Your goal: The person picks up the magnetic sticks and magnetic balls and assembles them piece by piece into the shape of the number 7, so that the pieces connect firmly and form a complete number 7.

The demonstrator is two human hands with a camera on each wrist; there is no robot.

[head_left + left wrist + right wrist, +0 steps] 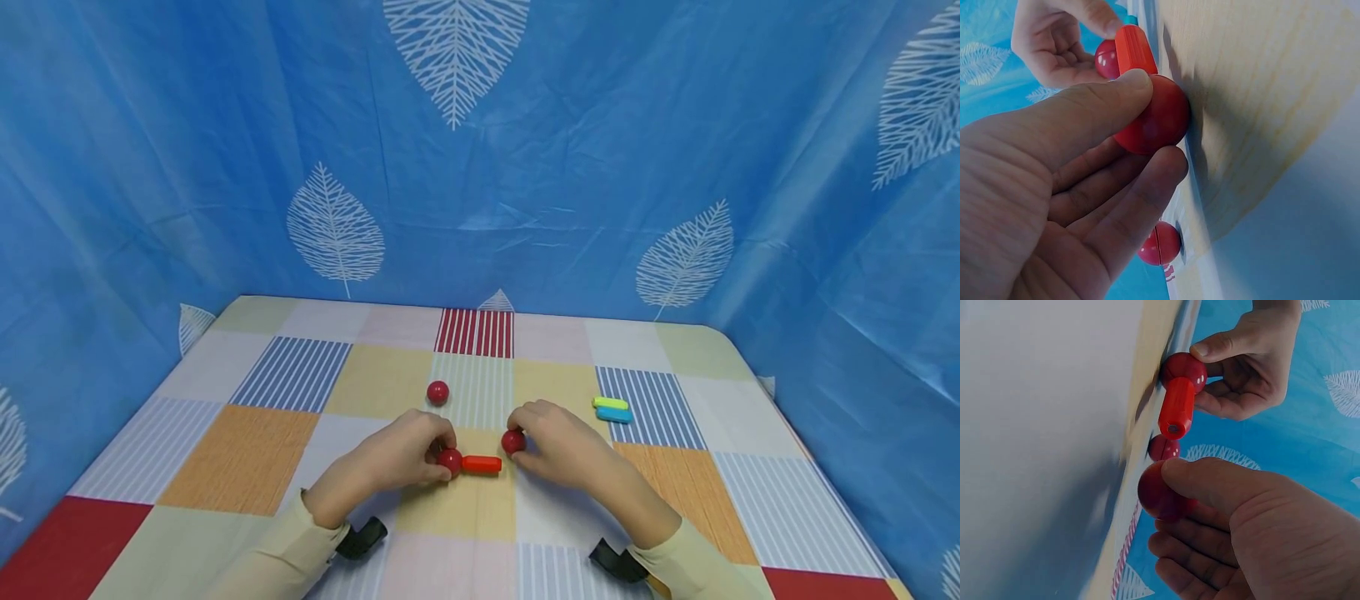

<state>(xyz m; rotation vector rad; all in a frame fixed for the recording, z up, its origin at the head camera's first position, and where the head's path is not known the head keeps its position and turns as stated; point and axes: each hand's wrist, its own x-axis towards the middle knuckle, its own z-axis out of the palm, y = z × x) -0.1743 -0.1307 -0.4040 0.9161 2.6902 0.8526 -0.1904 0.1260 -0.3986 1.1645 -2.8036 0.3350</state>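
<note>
Between thumb and fingers, my left hand (405,450) pinches a red ball (450,461). A short red rod (482,465) juts from that ball to the right; in the right wrist view its free end shows a small grey disc. My right hand (562,443) pinches a second red ball (513,442), held just beyond the rod's free end with a gap between them. A third red ball (438,392) sits on the tabletop behind the left hand; a seam runs round it in the left wrist view.
To the right of my right hand lie a yellow-green rod (610,403) and a blue rod (614,415), side by side. A patchwork cloth (480,567) covers the table. Blue curtains with white leaf prints (525,167) hang behind and at both sides.
</note>
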